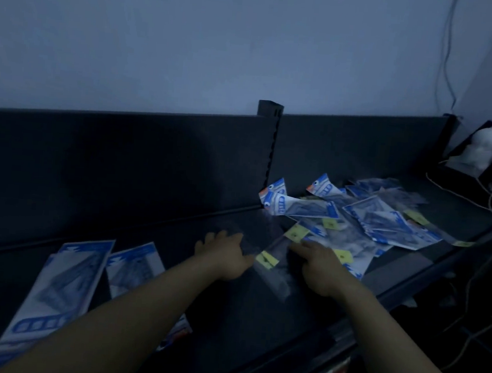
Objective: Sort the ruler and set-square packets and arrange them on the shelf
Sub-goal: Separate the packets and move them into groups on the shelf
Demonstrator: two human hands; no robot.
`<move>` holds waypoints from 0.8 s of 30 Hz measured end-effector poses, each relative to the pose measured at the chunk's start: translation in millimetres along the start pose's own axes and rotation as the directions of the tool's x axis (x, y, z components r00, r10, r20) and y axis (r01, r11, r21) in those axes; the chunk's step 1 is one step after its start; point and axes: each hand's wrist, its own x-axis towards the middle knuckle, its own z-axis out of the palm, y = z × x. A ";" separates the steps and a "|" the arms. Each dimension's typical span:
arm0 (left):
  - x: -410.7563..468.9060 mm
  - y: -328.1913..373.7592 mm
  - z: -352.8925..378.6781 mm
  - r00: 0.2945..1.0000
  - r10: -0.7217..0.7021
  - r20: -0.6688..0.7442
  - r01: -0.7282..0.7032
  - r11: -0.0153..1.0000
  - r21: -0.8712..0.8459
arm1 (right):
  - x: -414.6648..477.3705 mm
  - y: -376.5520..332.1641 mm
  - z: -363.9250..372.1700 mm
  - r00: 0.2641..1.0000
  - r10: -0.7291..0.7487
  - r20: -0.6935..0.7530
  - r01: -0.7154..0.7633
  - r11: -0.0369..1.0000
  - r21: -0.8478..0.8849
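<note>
So we're mid-sort here. The messy pile [377, 220] of blue-and-white packets sits on the shelf [228, 317], and everything else is left of it. Just left of the pile, a clear packet [276, 272] with a yellow tag [267, 259] lies flat between our hands. Our left hand [227, 258] is loose and flat, with its fingers touching the side of the packet away from the pile, probably to pin or slide it. Our right hand [320, 268] rests on the pile-side end. It's too dim to tell whether it pinches the plastic or just presses.

Well left of the pile, two long blue-printed packets [63, 284] lie side by side, which looks like the start of the sorted row. There's bare shelf between them and the pile, so we have room to slide left. The front edge [390, 275] runs nearer us than the pile, and the back panel [123, 162] boxes things in behind it.
</note>
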 end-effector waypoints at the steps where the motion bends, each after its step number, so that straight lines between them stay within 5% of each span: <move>1: 7.1 7.2 2.2 1.000 0.008 -0.004 -0.008 1.000 -0.005 | -0.1 1.3 -1.1 0.999 -0.034 0.033 0.033 0.999 0.032; 4: 23.6 25.5 7.6 0.999 0.033 0.002 -0.033 0.999 -0.013 | 1.4 10.7 -9.8 0.991 -0.109 0.075 0.085 0.961 0.264; 7: 36.7 39.5 15.1 0.999 0.042 0.001 -0.042 0.999 0.016 | 3.5 33.9 -21.3 0.999 0.010 -0.052 0.014 0.900 0.436; 9: 45.3 45.7 21.8 0.999 0.039 -0.011 -0.038 0.999 0.029 | 7.1 52.6 -24.5 0.982 0.132 -0.137 -0.062 0.902 0.428; 13: 56.1 56.7 31.9 0.996 0.002 -0.089 0.000 1.000 0.020 | 12.7 80.5 -19.0 0.990 0.108 -0.093 -0.073 0.945 0.320; 17: 62.7 57.6 25.1 0.992 -0.042 -0.121 0.031 0.995 -0.093 | 17.5 102.1 -21.7 0.974 0.168 -0.149 -0.092 0.904 0.417; 21: 60.9 53.0 12.1 0.968 -0.197 -0.156 0.181 0.977 -0.111 | 28.1 107.7 -20.1 0.875 0.334 -0.351 -0.144 0.871 0.469; 24: 59.1 55.5 6.5 0.949 -0.244 -0.198 0.226 0.968 -0.109 | 32.6 109.6 -22.7 0.708 0.528 -0.468 -0.136 0.753 0.643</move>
